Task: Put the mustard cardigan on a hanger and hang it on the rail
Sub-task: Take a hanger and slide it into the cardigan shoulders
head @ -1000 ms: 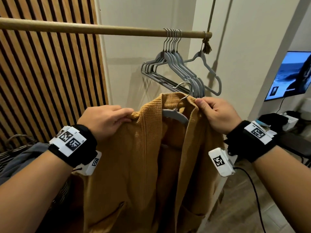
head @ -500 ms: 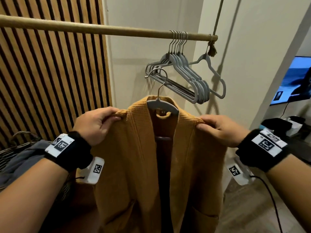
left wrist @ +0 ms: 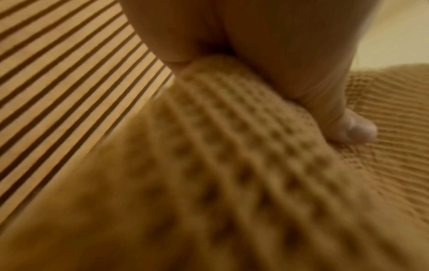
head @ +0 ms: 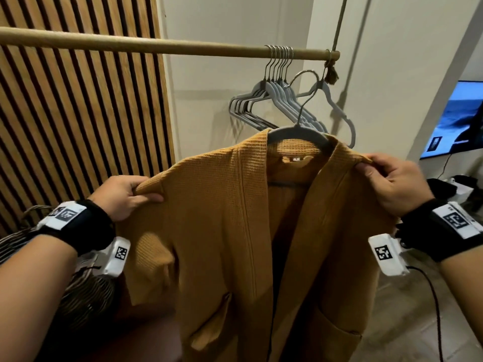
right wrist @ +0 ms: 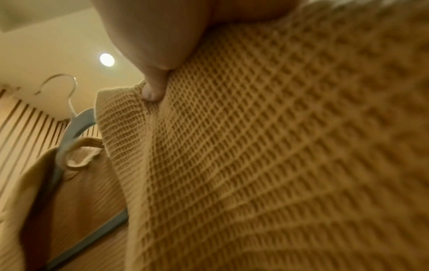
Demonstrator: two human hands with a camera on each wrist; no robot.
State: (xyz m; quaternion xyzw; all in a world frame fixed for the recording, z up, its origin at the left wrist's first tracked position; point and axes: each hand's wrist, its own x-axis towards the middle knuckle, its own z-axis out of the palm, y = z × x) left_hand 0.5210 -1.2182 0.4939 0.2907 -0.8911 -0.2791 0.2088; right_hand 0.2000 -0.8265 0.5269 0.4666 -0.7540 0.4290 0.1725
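The mustard waffle-knit cardigan hangs open-fronted on a grey hanger that I hold up in front of me, tilted with its right side higher. The hanger's metal hook is free in the air below the wooden rail, in front of the empty hangers. My left hand pinches the cardigan's left shoulder, thumb on the knit. My right hand pinches the right shoulder; the hanger shows inside the collar there.
Several empty grey hangers bunch near the rail's right end, by a hanging rope. A slatted wood panel stands behind at the left. A wicker basket sits low left. A lit screen is at the far right.
Both hands slid outward from the collar to the shoulders, spreading the cardigan over the hanger. The garment then moved up and right, tilting, with the hook now closer under the rail.
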